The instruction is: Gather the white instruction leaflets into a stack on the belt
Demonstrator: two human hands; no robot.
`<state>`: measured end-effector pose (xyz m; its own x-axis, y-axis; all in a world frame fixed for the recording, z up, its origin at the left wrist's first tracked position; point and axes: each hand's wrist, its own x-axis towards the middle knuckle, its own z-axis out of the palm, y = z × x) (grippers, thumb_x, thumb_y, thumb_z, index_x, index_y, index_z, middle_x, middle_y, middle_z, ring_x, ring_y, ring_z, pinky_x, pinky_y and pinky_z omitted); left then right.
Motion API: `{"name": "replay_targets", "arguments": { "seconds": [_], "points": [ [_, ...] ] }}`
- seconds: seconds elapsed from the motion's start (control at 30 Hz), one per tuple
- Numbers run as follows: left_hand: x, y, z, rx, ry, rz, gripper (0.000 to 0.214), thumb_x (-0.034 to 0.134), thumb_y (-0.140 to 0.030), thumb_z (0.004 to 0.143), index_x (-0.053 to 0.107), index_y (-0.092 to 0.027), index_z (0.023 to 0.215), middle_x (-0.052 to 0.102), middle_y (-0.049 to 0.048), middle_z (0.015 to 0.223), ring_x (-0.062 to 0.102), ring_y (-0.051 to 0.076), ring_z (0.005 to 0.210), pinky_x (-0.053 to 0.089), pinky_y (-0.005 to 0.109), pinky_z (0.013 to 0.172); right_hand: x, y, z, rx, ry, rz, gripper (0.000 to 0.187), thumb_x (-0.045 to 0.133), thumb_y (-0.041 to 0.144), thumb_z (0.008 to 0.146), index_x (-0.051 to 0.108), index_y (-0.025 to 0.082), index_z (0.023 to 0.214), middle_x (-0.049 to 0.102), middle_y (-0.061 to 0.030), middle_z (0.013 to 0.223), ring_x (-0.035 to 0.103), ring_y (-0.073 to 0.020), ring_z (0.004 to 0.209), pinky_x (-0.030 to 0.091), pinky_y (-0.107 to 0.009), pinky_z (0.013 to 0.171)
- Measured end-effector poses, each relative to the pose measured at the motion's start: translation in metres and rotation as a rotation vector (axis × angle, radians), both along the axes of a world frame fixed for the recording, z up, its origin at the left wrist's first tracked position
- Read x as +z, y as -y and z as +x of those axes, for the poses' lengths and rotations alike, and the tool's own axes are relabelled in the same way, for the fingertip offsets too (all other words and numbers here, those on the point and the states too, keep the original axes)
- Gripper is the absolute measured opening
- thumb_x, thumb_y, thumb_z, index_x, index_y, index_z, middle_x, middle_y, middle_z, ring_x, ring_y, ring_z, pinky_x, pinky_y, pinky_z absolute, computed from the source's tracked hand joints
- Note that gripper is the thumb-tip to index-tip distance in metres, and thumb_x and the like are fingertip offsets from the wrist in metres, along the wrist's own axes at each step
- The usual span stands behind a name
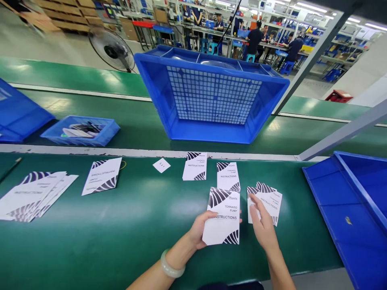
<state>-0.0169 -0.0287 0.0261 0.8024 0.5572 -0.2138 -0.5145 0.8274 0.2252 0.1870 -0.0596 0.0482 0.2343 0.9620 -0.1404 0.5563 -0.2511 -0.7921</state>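
Note:
My left hand (199,230) grips a white instruction leaflet (223,217) with black striped corners, holding it just above the green table (121,233). A pale bangle sits on that wrist. My right hand (263,225) lies with fingers stretched out on a small stack of the same leaflets (267,199) just to the right. Two more leaflets (195,166) (228,176) lie flat behind them.
A pile of leaflets (33,195) and a single one (102,175) lie at left, a small paper slip (161,165) in the middle. A tilted blue crate (211,96), a small blue tray (81,131) and a blue bin (353,209) at right surround the area. People work in the background.

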Motion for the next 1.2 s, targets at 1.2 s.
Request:
{"name": "replay_targets", "arguments": {
  "seconds": [1.2],
  "points": [
    [-0.007, 0.018, 0.003, -0.055, -0.353, -0.215, 0.044, 0.056, -0.021, 0.071, 0.059, 0.002, 0.109, 0.067, 0.0175, 0.085, 0.065, 0.024, 0.069, 0.051, 0.030, 0.060, 0.003, 0.001, -0.024, 0.074, -0.236, -0.037, 0.030, 0.053, 0.038, 0.085, 0.055, 0.017, 0.106, 0.063, -0.0052, 0.094, 0.058, -0.0177, 0.082, 0.045, -0.028, 0.075]
  ]
}}
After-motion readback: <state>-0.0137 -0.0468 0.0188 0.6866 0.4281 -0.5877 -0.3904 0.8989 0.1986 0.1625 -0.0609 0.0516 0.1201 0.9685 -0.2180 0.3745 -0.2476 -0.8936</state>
